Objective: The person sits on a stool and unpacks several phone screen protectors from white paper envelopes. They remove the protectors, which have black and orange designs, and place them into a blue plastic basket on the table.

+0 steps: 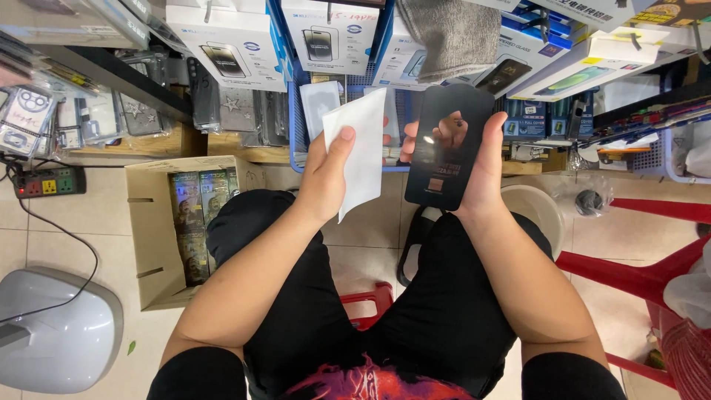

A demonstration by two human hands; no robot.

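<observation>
Holding the two pieces side by side over the lap, the person keeps a white sleeve (pixel 363 152) in the left hand (pixel 326 174) and a black screen protector (pixel 448 144) in the right hand (pixel 485 167), both raised in front of a blue wire basket (pixel 296 126) of boxed stock. The sleeve lies just to the left of the black sheet, near it but seemingly not touching, and both stand with their long axes nearly upright, tilted slightly to the right at the top. The left thumb presses the sleeve's lower left edge against the fingers behind it, so that hand is closed on the paper; the right hand pinches the black sheet along its right long edge, thumb on the front (fingertips show at its left edge too, from behind). The protector is a glossy, rounded-corner rectangle, dark enough to mirror the hand, with a small orange patch near its lower end. The sleeve is plain, flat and slightly translucent. A cardboard box (pixel 152 237) of packets sits on the tiled floor to the left, beside a power strip (pixel 48 181).
</observation>
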